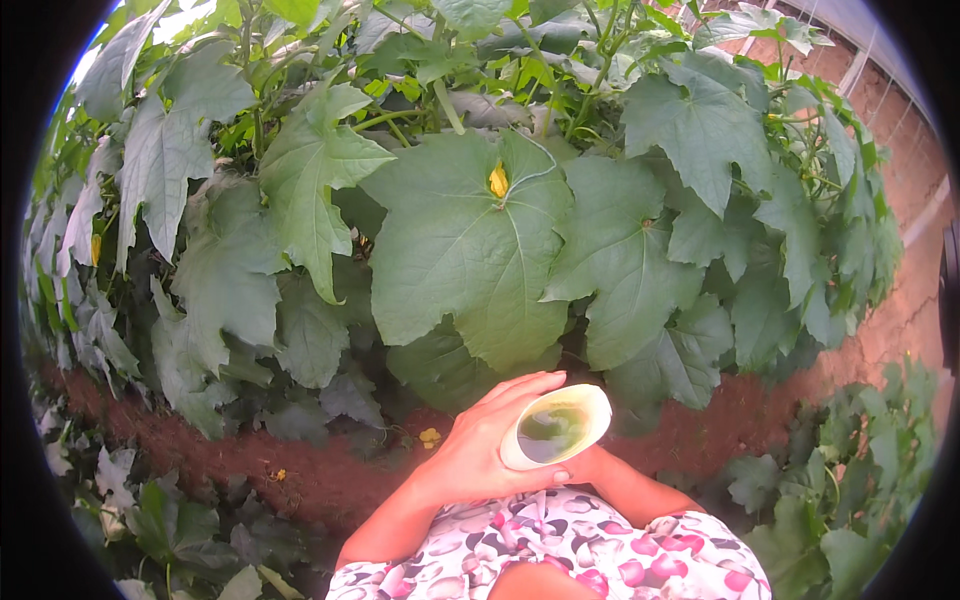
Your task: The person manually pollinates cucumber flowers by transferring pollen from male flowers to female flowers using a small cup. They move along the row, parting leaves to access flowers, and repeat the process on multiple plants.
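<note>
My left hand [480, 442] is wrapped around a pale cream cup [598, 420], its fingers along the far side and its thumb on the near side. Dark greenish liquid [553, 433] lies inside the tilted cup. Most of my right hand [589, 463] is hidden behind the cup, so its grip does not show; the forearm comes in from the lower right. Just beyond the cup hangs a broad green gourd-type leaf [472, 247]. A small yellow flower [498, 180] sits against that leaf, beside a thin pale strand [536, 175].
Dense leafy vines [315, 165] rise in front of me. Reddish-brown soil [300, 465] runs below, with a fallen yellow flower [430, 437] on it. Low plants grow at lower left [180, 525] and lower right [847, 480]. An earthen wall [892, 135] stands at the right.
</note>
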`<action>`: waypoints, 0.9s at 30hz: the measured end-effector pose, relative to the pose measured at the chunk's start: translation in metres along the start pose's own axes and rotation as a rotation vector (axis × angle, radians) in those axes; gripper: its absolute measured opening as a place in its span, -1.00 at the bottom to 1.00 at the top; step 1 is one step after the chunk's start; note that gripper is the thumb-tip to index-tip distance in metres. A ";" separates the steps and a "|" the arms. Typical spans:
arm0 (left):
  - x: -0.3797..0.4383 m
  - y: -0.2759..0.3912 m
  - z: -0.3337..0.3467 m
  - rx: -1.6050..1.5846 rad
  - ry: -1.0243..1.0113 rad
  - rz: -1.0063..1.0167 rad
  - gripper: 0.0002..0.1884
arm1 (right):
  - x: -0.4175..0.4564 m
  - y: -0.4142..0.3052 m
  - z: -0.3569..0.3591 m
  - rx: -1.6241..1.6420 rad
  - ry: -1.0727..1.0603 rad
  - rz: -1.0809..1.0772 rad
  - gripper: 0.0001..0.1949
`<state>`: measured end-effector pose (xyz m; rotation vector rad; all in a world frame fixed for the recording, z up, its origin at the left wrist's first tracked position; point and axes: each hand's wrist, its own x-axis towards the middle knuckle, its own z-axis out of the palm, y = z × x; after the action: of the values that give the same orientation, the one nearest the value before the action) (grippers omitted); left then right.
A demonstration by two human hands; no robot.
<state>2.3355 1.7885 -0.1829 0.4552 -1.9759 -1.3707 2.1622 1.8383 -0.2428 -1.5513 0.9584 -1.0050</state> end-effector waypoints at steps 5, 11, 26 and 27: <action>-0.011 -0.001 -0.016 0.041 0.138 0.028 -0.35 | 0.023 -0.002 0.016 0.073 -0.094 -0.003 -0.20; -0.011 -0.005 -0.031 0.216 0.208 0.049 -0.44 | 0.047 0.023 0.016 0.311 -0.267 0.031 -0.22; -0.043 -0.052 -0.039 0.073 0.227 -0.395 -0.13 | 0.098 0.041 0.018 0.319 -0.405 -0.070 -0.37; -0.044 -0.053 -0.040 0.016 0.236 -0.412 -0.14 | 0.102 0.039 0.022 0.336 -0.391 -0.114 -0.46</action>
<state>2.3899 1.7686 -0.2376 1.0282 -1.7600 -1.4648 2.2133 1.7432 -0.2704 -1.4544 0.4102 -0.8460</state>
